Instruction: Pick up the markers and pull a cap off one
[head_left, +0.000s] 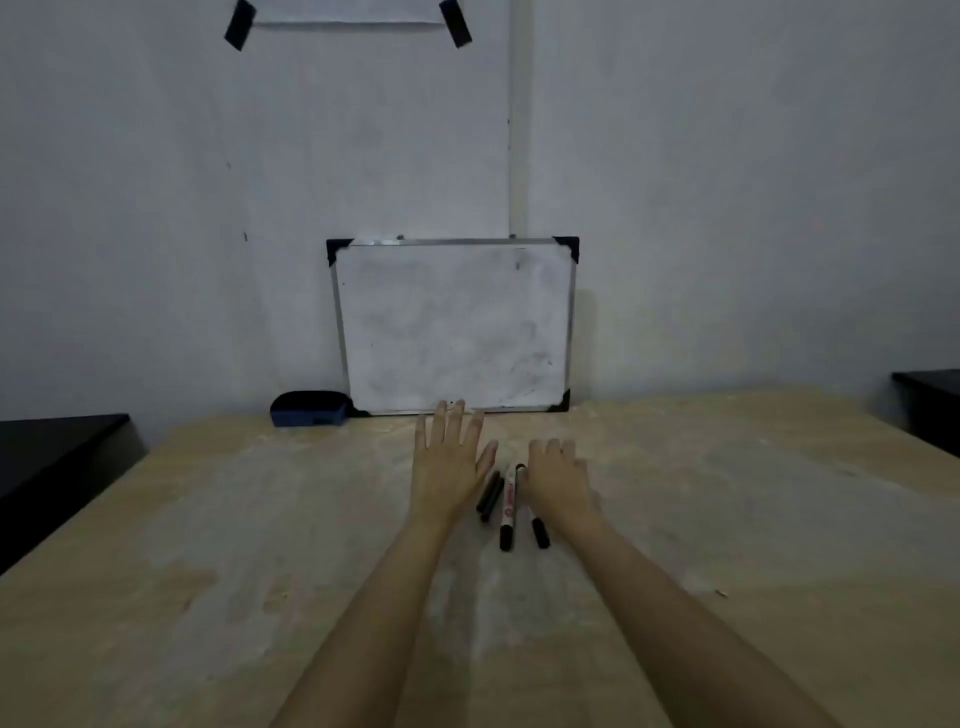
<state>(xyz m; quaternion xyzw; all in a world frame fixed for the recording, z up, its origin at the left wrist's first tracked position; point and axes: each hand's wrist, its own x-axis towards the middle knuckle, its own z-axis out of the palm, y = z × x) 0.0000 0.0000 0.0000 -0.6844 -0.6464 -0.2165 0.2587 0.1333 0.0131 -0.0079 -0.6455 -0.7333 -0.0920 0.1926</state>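
Left hand lies flat, fingers straight; right hand has fingers curled over the worktop, gripping nothing visible. Between them at frame centre lie the white marker and black markers, all untouched. Above, the whiteboard stands wiped, unmarked.

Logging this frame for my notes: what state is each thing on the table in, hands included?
Whiteboard: upright against the wall, wiped, faint smudges.
Eraser: lying beside the whiteboard.
White marker: lying flat, capped.
Black markers: lying flat.
Cap: lying loose.
Left hand: open, fingers straight.
Right hand: open, holding nothing.
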